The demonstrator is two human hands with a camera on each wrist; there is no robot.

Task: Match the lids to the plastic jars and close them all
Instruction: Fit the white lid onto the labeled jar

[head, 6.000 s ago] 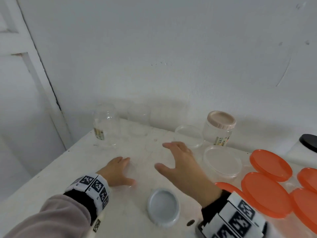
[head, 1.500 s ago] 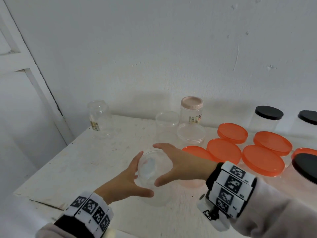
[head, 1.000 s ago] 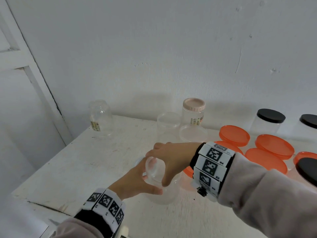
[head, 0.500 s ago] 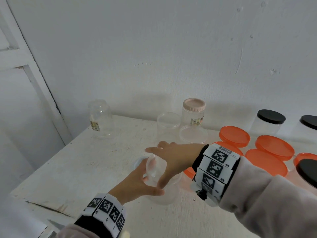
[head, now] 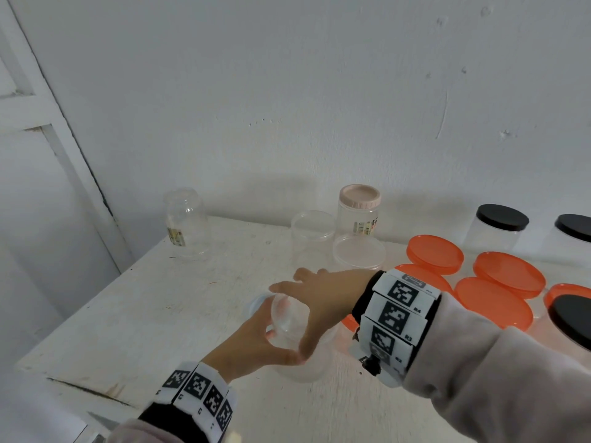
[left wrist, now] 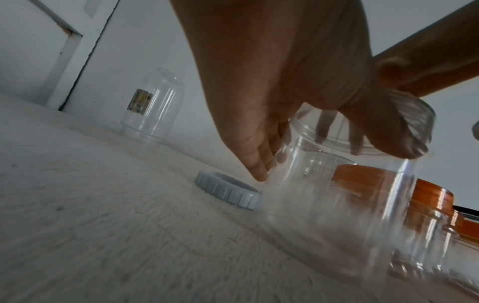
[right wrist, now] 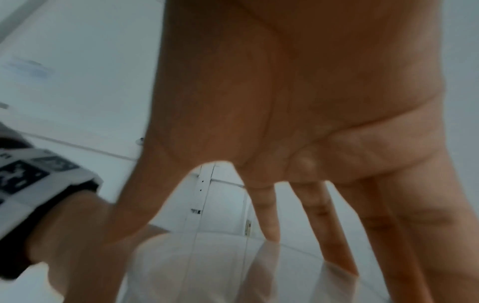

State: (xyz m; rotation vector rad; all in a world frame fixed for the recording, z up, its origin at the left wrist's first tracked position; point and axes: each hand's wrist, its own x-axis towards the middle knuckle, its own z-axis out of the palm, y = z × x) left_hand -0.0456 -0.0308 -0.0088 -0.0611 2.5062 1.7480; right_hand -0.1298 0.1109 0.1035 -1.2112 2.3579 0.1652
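Head view: both hands [head: 256, 343] around clear jar [head: 303, 362], upright on table [head: 153, 314].

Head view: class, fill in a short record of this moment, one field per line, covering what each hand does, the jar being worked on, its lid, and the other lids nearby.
jar in work: clear plastic jar, upright on the white table
left hand: grips the jar's side
right hand: grip set on the clear lid at the jar's mouth
loose lid: grey ribbed lid, flat on the table beside the jar
closed already: pink-lidded jar, black-lidded jars
other lids: orange lids to the right
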